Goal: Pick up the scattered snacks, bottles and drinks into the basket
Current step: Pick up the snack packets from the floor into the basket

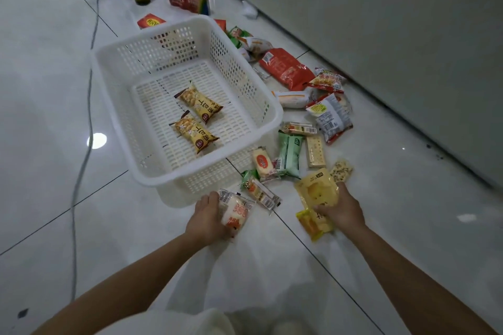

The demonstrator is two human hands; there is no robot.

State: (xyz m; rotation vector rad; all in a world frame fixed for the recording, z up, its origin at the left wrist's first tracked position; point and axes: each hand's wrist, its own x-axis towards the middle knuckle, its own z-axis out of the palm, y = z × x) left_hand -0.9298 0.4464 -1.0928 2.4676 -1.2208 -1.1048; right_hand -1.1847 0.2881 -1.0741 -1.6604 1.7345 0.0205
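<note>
Basket (272,114) holds two yellow snack packets (201,103); each hand grips one.

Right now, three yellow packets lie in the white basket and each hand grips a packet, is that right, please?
No: the head view shows two yellow packets in the white basket, not three. Left hand and right hand each grip a packet.

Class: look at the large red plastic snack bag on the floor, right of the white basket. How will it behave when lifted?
The large red plastic snack bag looks puffy and creased, so it is probably light for its size and floppy if pinched at a corner. Its glossy film may be slippery. Lying flat, it seems unlikely to roll.
</note>
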